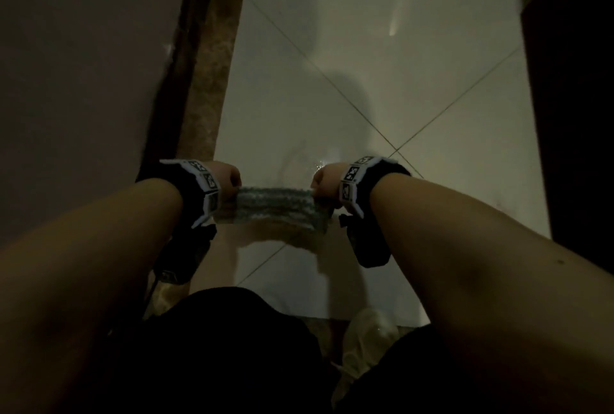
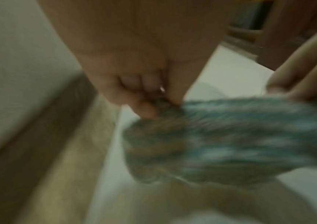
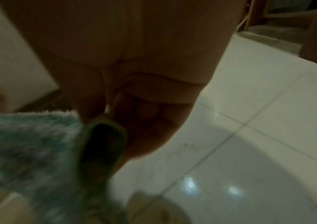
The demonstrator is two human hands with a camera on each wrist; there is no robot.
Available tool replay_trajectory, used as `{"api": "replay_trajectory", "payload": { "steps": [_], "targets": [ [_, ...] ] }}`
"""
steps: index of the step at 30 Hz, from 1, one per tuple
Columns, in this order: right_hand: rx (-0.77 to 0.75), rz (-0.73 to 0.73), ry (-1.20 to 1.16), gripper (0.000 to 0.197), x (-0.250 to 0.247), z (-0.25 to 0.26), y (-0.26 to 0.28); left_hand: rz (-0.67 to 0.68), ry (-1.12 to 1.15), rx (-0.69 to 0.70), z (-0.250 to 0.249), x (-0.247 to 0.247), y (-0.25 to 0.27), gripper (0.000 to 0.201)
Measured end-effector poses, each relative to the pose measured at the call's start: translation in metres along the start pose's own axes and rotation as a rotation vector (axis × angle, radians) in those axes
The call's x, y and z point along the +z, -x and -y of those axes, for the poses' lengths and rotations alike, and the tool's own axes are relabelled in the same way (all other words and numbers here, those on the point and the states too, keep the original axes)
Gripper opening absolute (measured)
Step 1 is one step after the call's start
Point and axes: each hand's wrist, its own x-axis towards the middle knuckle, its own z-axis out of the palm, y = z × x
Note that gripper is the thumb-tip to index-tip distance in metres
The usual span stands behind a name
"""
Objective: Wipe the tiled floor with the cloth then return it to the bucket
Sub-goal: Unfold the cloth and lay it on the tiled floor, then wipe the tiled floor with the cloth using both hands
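Pale glossy tiled floor (image 1: 382, 58) fills the frame's centre, a brown border strip (image 1: 209, 81) at left. One cloth (image 1: 272, 207), lower centre, is pinched at its ends by left hand (image 1: 227, 181) and right hand (image 1: 327, 182)

- Glossy pale tiled floor (image 1: 382, 58) with dark grout lines crossing diagonally (dim light, one bright glint)
- Brown speckled border strip (image 1: 212, 81) along a plain wall (image 1: 83, 48)

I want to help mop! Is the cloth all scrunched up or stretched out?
Stretched out: the blue-green cloth spans between the left hand and the right hand, each gripping one end.
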Motion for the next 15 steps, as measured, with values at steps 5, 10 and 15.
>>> {"api": "replay_trajectory", "payload": {
  "steps": [5, 10, 15],
  "targets": [
    [-0.029, -0.078, 0.213, 0.047, 0.021, -0.007, -0.016, -0.080, 0.051, 0.002, 0.006, 0.044, -0.026, 0.058],
    [-0.191, -0.004, 0.421, 0.059, 0.035, -0.010, -0.017, -0.029, -0.147, 0.103, 0.034, 0.050, -0.027, 0.077],
    [-0.295, 0.092, 0.726, 0.078, 0.055, -0.021, -0.025, -0.030, -0.419, 0.134, 0.042, 0.066, -0.037, 0.086]
  ]
}}
